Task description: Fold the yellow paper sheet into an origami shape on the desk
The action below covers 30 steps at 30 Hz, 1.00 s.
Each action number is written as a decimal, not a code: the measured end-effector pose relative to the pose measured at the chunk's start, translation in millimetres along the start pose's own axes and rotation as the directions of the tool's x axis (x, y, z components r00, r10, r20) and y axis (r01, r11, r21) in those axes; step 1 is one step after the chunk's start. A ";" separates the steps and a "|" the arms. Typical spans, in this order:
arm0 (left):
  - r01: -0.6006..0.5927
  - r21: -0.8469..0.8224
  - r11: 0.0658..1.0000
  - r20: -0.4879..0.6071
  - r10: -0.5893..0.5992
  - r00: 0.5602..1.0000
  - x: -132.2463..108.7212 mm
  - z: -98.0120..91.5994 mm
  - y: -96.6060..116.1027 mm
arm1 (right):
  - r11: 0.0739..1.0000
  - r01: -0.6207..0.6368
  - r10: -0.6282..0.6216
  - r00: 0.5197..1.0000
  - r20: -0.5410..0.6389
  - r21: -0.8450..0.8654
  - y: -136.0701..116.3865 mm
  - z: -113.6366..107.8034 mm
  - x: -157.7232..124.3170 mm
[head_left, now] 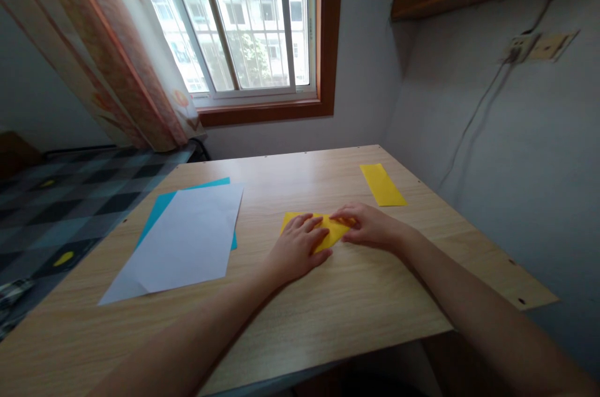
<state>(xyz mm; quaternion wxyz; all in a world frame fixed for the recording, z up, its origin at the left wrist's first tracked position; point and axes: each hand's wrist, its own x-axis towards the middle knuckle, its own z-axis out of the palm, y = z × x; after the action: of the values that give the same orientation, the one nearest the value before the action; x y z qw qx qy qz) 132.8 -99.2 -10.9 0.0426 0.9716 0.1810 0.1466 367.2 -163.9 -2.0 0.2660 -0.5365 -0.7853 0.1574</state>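
A piece of yellow paper (336,231) lies on the wooden table, partly covered by both hands. My left hand (300,247) rests on its left part, fingers spread and pressing it down. At the paper's right end, my right hand (368,225) pinches the edge between thumb and fingers. The paper appears folded, with a slanted edge toward me; its exact shape is hidden under the fingers. Beyond my right hand lies a yellow paper strip (383,185), flat and touched by neither hand.
To the left, a white paper sheet (187,241) overlaps a blue sheet (162,209). The pale wooden table (290,328) has its near edge close to me. A wall with a socket (522,47) and hanging cable stands at right; a checkered bed (60,197) is at left.
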 end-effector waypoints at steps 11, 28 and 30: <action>-0.096 0.022 0.995 0.046 0.095 0.994 2.9 -11.6 -7.4 | 0.958 0.052 -0.056 0.998 -0.008 -0.281 -8.4 -3.2 -0.4; -0.037 0.043 0.998 -0.033 0.038 0.999 5.5 -11.6 -17.7 | 0.779 0.253 -0.317 0.948 -0.012 -0.574 -15.5 9.0 7.4; 0.001 0.034 0.999 -0.096 0.002 0.995 4.7 -13.1 -16.5 | 0.836 0.235 -0.350 0.924 -0.152 -0.496 -14.1 6.0 7.4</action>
<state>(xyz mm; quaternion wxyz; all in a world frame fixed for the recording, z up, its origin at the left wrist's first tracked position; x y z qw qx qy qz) 127.4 -81.8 0.6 0.0173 0.9640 0.1852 0.1899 350.8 -162.1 2.5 0.2409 -0.4722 -0.8355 -0.1446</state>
